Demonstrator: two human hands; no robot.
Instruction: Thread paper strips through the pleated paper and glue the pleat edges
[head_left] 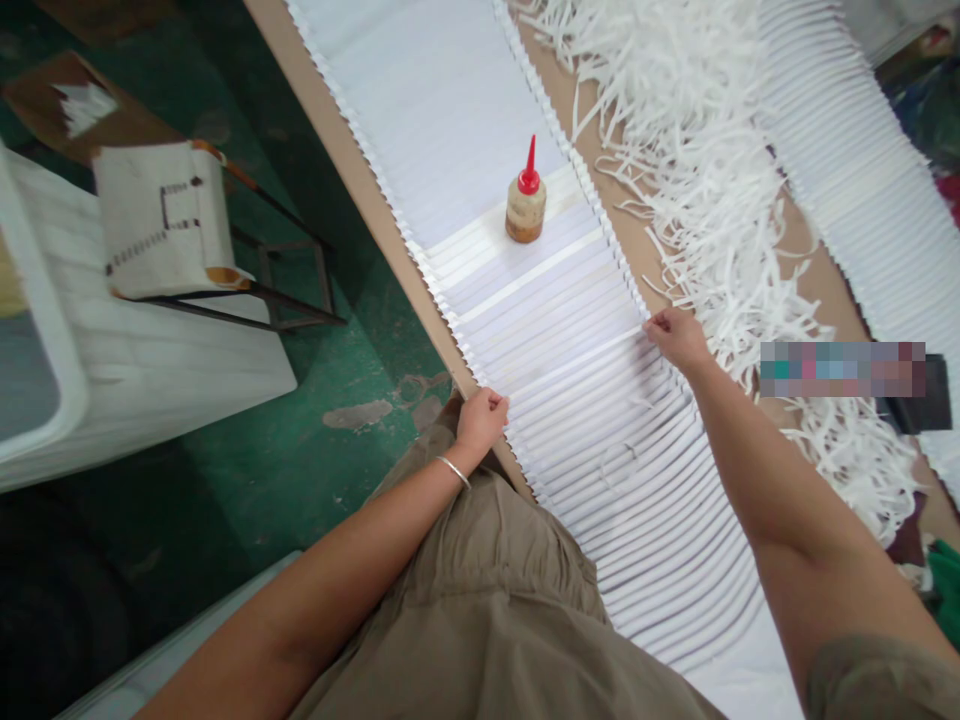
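Observation:
A long row of overlapping white layers (577, 300) runs along the table, its two edges notched with small folded ends. At the near edge, my left hand (482, 425) is closed, thumb and finger pinched on one end of a white strip (574, 362). Across the row, my right hand (677, 340) pinches the other end at the far edge. Between them the strip lies straight and flat over the layers. Farther up the row stands a squeeze bottle (525, 212) with a red pointed nozzle and some brownish liquid in it, upright and apart from both hands.
Loose white strips (720, 200) lie heaped beyond the row on the brown tabletop (360, 175). A second layered white row (847, 170) lies farther right, near a black object (930, 390). On the green floor at left stand a padded stool (165, 215) and a white bin (150, 370).

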